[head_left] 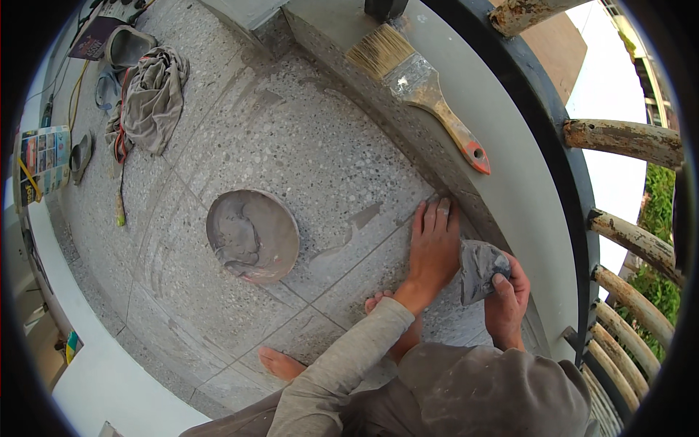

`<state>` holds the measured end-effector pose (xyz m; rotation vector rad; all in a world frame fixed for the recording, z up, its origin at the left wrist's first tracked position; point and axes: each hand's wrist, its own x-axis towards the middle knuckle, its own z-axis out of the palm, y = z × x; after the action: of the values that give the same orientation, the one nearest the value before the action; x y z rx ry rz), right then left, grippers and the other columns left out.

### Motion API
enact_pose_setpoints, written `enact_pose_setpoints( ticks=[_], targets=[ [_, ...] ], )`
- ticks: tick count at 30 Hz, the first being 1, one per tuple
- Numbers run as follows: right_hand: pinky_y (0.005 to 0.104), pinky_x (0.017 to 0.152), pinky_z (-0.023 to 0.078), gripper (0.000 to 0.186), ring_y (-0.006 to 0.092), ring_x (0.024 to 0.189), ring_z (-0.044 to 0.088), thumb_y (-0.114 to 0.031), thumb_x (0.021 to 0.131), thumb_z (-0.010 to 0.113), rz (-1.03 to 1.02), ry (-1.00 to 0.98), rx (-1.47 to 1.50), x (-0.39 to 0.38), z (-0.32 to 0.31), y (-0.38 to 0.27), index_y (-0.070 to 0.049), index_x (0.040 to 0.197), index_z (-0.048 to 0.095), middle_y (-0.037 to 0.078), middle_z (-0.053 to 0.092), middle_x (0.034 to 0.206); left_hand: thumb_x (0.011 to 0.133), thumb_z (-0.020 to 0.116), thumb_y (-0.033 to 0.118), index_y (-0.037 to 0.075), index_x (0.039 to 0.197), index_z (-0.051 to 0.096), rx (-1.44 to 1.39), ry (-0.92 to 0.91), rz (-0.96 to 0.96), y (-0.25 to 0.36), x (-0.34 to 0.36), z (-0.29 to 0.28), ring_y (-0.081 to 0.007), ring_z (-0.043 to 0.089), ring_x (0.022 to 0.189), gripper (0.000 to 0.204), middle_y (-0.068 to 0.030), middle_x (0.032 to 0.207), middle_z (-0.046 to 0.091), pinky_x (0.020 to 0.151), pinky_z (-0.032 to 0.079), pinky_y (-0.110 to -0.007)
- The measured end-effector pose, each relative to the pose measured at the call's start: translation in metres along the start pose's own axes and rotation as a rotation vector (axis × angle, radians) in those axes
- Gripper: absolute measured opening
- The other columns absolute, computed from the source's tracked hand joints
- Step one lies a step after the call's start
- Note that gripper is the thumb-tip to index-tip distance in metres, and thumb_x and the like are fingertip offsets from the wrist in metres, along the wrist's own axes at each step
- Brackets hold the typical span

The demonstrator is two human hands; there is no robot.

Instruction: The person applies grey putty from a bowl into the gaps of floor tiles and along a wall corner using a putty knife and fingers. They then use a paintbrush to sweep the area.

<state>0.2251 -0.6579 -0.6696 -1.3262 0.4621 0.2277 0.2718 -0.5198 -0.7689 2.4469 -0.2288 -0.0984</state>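
My left hand (435, 244) lies with fingers stretched out on the speckled tile floor, its tips at the seam where the floor meets the ledge. My right hand (507, 297) grips a flat scraper (478, 271) thickly smeared with wet grey paste; thumb on top, fingers partly hidden behind it. The scraper is close beside my left hand. Left of both hands, a round shallow bowl (280, 233) stands on the floor, with grey paste (237, 237) heaped along its left side and a thinner coat elsewhere inside.
A wide paintbrush (424, 91) with a red-tipped handle lies on the pale ledge (510, 167). Rusty railing bars (626, 138) rise along the right. A crumpled grey cloth (156, 98), a paper-wrapped bucket (45, 160) and a slipper (129, 47) are at far left. My bare foot (280, 363) rests near the bowl.
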Motion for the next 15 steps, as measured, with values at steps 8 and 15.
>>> enact_pose_setpoints(
  ticks=[8,15],
  targets=[
    [0.0355,0.105,0.047,0.044,0.0211,0.115,0.064,-0.011,0.091,0.059,0.068,0.065,0.068,-0.004,-0.01,-0.003,0.007,0.131,0.055,0.013,0.067,0.122,0.087,0.05,-0.006,-0.009,0.15,0.035,-1.014,0.13,-0.461,0.008,-0.001,-0.008,-0.0301,0.045,0.13,0.065,-0.0214,0.14,0.044,0.105,0.043,-0.04],
    [0.0367,0.105,0.048,0.041,0.022,0.116,0.065,-0.01,0.091,0.057,0.101,0.106,0.095,-0.012,-0.016,-0.003,0.005,0.13,0.057,0.013,0.067,0.123,0.089,0.046,-0.004,0.002,0.159,0.028,-1.264,-0.013,-0.71,0.022,0.021,-0.005,-0.02,0.04,0.121,0.073,-0.0136,0.139,0.037,0.109,0.036,-0.032]
  ],
)
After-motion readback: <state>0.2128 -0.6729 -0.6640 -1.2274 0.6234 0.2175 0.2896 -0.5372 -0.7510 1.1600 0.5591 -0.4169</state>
